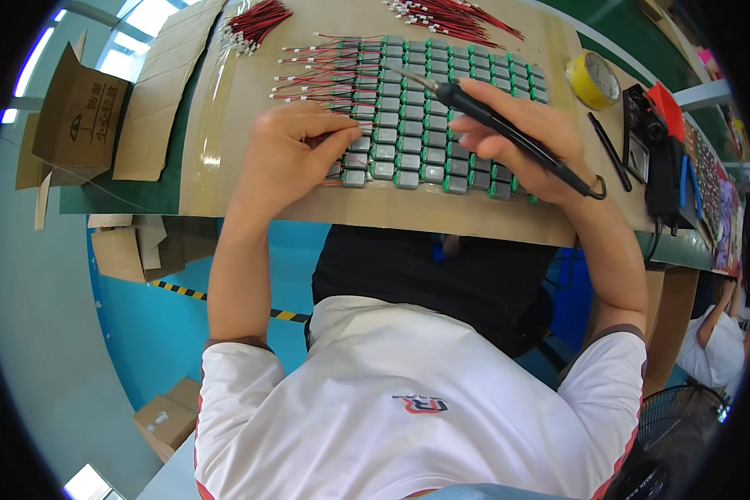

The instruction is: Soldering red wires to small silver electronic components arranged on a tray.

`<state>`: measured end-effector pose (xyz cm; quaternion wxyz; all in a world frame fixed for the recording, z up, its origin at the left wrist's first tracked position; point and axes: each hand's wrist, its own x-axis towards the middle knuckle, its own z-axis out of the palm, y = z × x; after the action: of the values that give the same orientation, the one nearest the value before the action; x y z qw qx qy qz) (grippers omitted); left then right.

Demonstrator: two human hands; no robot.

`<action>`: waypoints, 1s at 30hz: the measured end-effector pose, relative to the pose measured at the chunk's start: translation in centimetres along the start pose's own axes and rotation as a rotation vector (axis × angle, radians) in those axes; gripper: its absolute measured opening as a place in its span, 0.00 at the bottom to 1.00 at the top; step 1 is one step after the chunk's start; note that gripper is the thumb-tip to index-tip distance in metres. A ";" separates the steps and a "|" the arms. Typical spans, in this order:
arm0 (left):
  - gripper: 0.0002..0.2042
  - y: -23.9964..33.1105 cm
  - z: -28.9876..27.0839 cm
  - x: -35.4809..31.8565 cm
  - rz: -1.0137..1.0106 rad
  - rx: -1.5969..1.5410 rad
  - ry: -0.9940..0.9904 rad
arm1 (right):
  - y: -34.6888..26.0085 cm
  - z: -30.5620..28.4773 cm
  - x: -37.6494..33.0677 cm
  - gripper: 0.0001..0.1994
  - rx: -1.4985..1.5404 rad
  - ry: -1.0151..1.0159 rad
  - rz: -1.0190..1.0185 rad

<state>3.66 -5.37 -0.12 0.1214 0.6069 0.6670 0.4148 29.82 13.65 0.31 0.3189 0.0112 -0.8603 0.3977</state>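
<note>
My left hand (pixel 296 154) is closed in a pinch at the left edge of a grid of small grey battery packs (pixel 408 143) with green ends. A thin red wire shows at its fingertips, mostly hidden by them. In my right hand (pixel 537 129) is a black soldering iron (pixel 508 127), gripped like a pen. Its metal tip points up and left, over the upper rows of the packs. Along the upper left columns, red wire leads (pixel 312 79) with white connectors stick out leftward from the packs.
Two bundles of red wires, one at the upper left (pixel 258 23) and another at the top (pixel 454 18), lie on the cardboard-covered table (pixel 217 167). Yellow tape (pixel 593 79), a black pen-like tool (pixel 610 152) and a black soldering station (pixel 665 187) stand right. An open carton (pixel 79 108) is left.
</note>
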 end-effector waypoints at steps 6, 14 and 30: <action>0.05 -0.7 0.7 -0.3 -0.022 0.004 0.020 | 0.4 -0.2 -1.0 0.22 -0.068 -0.027 -0.057; 0.06 -1.2 0.9 -0.3 0.026 -0.008 0.036 | 0.8 0.0 -1.1 0.18 -0.083 -0.050 -0.035; 0.04 -1.8 1.5 -0.3 0.098 0.009 0.109 | 0.2 0.1 -0.8 0.18 -0.116 -0.086 -0.029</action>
<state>3.44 -4.90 -2.39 0.0615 0.6159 0.6438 0.4499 30.35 13.52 -0.37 0.2875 0.0224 -0.8944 0.3418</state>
